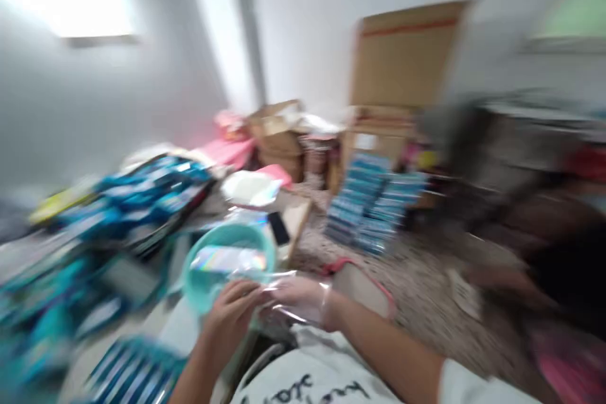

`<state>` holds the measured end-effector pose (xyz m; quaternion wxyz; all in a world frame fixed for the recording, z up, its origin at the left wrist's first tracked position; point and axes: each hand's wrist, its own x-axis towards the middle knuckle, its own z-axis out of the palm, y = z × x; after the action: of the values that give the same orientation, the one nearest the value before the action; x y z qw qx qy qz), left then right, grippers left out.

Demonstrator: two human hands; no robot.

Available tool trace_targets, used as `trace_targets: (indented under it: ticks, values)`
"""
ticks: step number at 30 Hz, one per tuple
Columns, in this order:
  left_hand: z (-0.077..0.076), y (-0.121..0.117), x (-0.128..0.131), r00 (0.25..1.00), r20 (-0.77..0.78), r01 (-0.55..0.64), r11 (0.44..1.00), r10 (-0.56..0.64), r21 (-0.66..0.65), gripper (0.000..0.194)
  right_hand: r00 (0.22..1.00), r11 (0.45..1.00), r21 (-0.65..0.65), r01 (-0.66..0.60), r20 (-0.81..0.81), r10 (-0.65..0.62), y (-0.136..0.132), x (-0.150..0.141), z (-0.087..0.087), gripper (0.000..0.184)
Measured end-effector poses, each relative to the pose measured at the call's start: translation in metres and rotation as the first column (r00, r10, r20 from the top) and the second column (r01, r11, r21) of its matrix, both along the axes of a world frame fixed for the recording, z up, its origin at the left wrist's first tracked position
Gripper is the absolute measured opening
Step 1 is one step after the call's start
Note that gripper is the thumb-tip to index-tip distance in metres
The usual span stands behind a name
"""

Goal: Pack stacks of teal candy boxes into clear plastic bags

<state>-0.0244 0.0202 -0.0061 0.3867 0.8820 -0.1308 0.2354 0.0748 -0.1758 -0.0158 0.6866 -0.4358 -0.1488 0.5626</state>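
Frame heavily motion-blurred; details limited.

Left hand (230, 319), lower centre of the frame: fingers curled closed on the near edge of a clear plastic bag (284, 303). Right hand (303, 300), just right of it: sits inside or behind the same clear film, fingers gripping it; the exact finger positions cannot be told through the blur. The two hands are close together, nearly touching, with the bag stretched between them.

Bag location: centre-bottom of the frame, directly in front of a teal bowl (227, 268) and overlapping its near rim. A shiny iridescent packet (230, 259) lies in or over the bowl.

Surroundings: heap of blue packets (137, 199) at left middle; striped blue packets (132, 375) at lower left. A stacked display of blue-grey packs (372, 202) stands on the speckled floor (416, 284) right of centre. Cardboard boxes (402, 57) against the white wall, upper centre-right. Pink items (227, 151) near the centre background. Another person's dark, blurred form (544, 233) at the right edge. White printed shirt (312, 385) at bottom centre.
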Motion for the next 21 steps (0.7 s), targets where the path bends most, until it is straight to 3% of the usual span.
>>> trace_targets:
  ticks: [3,5,7,9,10,11,12,14,15,16,18,19,21]
  values:
    - [-0.009,0.038,-0.073,0.931,-0.113,-0.342,0.938,0.346,0.055,0.023,0.924,0.932,-0.026,-0.362,-0.14,0.355,0.064,-0.006,-0.022,0.049]
    - [-0.006,0.045,-0.123,0.787,-0.231,-0.566,0.818,0.573,0.1,0.023,0.817,0.82,-0.054,-0.569,-0.144,0.558,0.093,-0.002,-0.021,0.052]
    - [0.003,0.04,-0.175,0.569,-0.329,-0.745,0.642,0.754,0.182,0.026,0.627,0.626,-0.047,-0.778,-0.116,0.771,0.121,0.002,-0.015,0.05]
    - [0.015,0.029,-0.228,0.306,-0.35,-0.868,0.411,0.885,0.278,0.028,0.411,0.415,0.009,-0.91,-0.12,0.904,0.151,0.002,-0.015,0.048]
    - [0.02,0.021,-0.254,0.173,-0.346,-0.903,0.289,0.922,0.319,0.029,0.346,0.354,0.038,-0.934,-0.142,0.927,0.165,-0.002,-0.02,0.047]
    - [0.026,0.013,-0.278,0.035,-0.33,-0.921,0.159,0.943,0.355,0.029,0.34,0.353,0.051,-0.934,-0.172,0.925,0.178,-0.009,-0.029,0.046]
    - [0.032,0.003,-0.301,-0.1,-0.315,-0.919,0.034,0.944,0.392,0.03,0.396,0.411,0.031,-0.911,-0.209,0.894,0.188,-0.019,-0.042,0.044]
    - [0.042,-0.016,-0.337,-0.343,-0.3,-0.868,-0.179,0.89,0.463,0.034,0.603,0.594,-0.135,-0.793,-0.304,0.737,0.197,-0.048,-0.079,0.035]
    - [0.046,-0.025,-0.353,-0.443,-0.303,-0.833,-0.262,0.844,0.488,0.035,0.684,0.637,-0.259,-0.726,-0.368,0.63,0.197,-0.065,-0.099,0.033]
    - [0.05,-0.033,-0.366,-0.525,-0.306,-0.796,-0.33,0.794,0.507,0.036,0.71,0.609,-0.375,-0.699,-0.462,0.531,0.194,-0.083,-0.12,0.035]
    - [0.054,-0.045,-0.389,-0.625,-0.332,-0.743,-0.407,0.706,0.531,0.037,0.605,0.45,-0.437,-0.779,-0.713,0.354,0.186,-0.12,-0.156,0.054]
    - [0.054,-0.049,-0.4,-0.652,-0.348,-0.727,-0.423,0.674,0.541,0.037,0.562,0.445,-0.425,-0.788,-0.792,0.24,0.184,-0.136,-0.171,0.065]
    - [0.049,-0.054,-0.42,-0.663,-0.405,-0.725,-0.403,0.629,0.559,0.041,0.507,0.562,-0.394,-0.728,-0.86,0.053,0.188,-0.165,-0.19,0.077]
